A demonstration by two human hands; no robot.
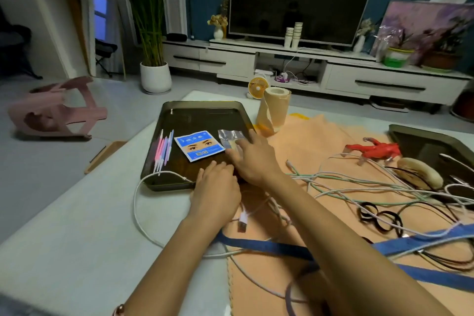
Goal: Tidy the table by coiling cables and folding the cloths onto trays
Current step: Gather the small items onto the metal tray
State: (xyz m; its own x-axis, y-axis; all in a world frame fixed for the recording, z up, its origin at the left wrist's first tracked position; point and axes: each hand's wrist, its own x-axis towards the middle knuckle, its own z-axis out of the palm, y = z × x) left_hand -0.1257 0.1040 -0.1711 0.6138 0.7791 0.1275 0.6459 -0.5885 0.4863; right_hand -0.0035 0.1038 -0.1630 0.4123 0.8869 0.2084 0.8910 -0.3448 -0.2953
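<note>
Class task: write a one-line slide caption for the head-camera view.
Left hand rests at the dark tray's edge, right hand reaches a silver packet on it; tangled cables cover the orange cloth.

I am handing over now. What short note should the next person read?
Left hand: open, resting at the near edge of the dark rectangular tray.
Right hand: open, fingers touching a silver foil packet in that tray.
Tangled white, green and black cables lie uncoiled on the spread orange cloth; a second dark tray stands at right.
Done: nothing coiled or folded. Left: coil cables, fold cloth onto trays.
</note>
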